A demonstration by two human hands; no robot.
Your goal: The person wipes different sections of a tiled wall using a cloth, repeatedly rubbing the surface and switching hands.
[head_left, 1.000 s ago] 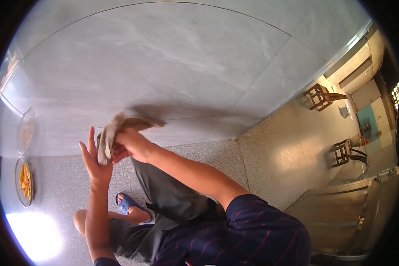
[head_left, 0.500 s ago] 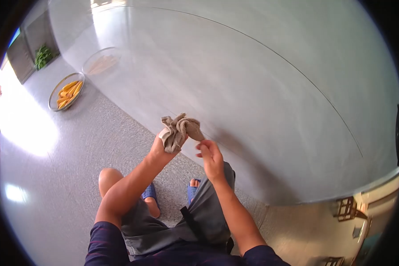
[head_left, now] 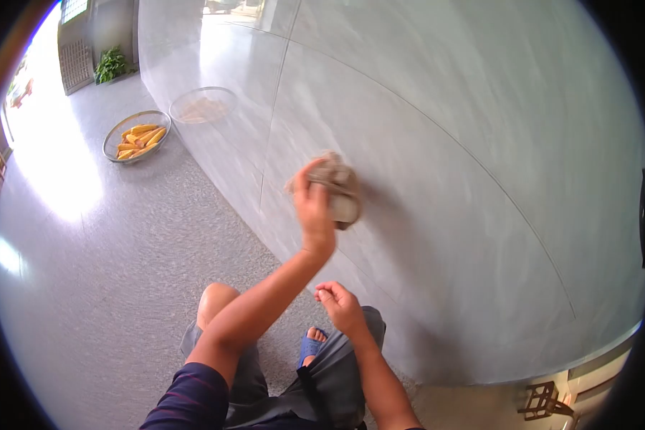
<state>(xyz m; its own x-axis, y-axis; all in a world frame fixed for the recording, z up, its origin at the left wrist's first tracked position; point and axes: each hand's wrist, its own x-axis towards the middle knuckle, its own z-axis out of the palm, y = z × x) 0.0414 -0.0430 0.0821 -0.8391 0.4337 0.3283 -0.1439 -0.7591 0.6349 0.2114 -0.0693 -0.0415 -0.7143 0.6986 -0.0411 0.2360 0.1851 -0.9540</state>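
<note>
Cloth (head_left: 342, 178) bunched in the left hand (head_left: 314, 215), held up at the grey wall (head_left: 451, 236), contact too blurred to judge; right hand (head_left: 344, 311) curled below, apparently empty. Possibly prone to slipping loose, with folds spilling past a one-handed hold.

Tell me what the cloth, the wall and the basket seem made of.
Cloth: likely soft, matt fabric, judging by its crumpled folds, though blurred.
Wall: polished tile or stone, by its thin seams and mirrored reflections.
Basket: probably metal mesh, by its greyish, see-through sides; plastic remains possible.
</note>
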